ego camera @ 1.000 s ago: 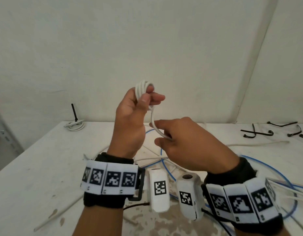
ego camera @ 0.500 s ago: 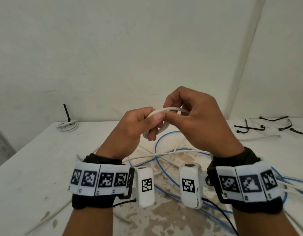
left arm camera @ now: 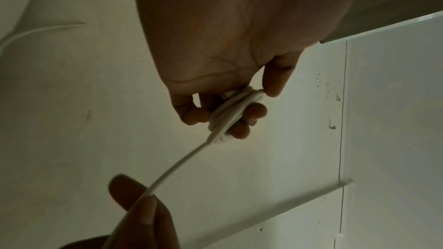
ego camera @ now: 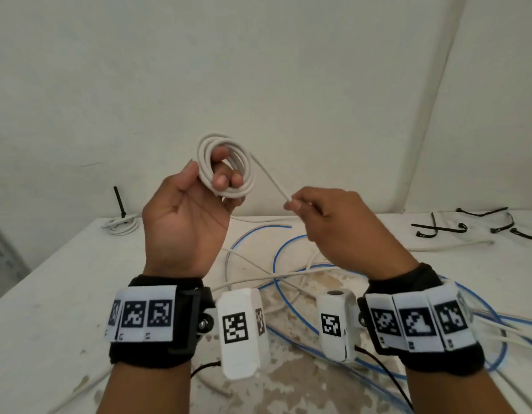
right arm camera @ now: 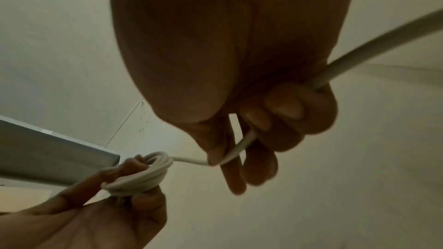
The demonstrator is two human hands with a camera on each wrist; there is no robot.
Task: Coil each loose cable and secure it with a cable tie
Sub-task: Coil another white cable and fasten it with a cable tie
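Walls (ego camera: 258,70) of plain off-white stood behind everything, meeting in a corner at the right. Below them spread the white desk (ego camera: 49,294), its paint worn and stained in the middle near the wrists. No containers showed on it. Across the desk lay a tangle of loose blue cables (ego camera: 276,264) and thin white cables (ego camera: 450,244), crossing one another between and behind the two arms. At the far left of the desk sat a finished white coil (ego camera: 121,227) with a black cable tie (ego camera: 119,201) standing up from it. At the far right lay several spare black cable ties (ego camera: 438,228), well apart from the hands.

Both hands were raised above the desk, each wrist wearing a black band with printed markers and a white camera block. The left hand (ego camera: 181,216), palm toward the head camera, gripped the white cable coil (ego camera: 226,165): fingers passed through the loops and the thumb pressed on the outside. From the coil a straight tail of the same cable ran down and right to the right hand (ego camera: 339,225), which pinched it between thumb and forefinger. In the right wrist view the cable (right arm camera: 244,143) passed on through the curled fingers and out behind the hand.
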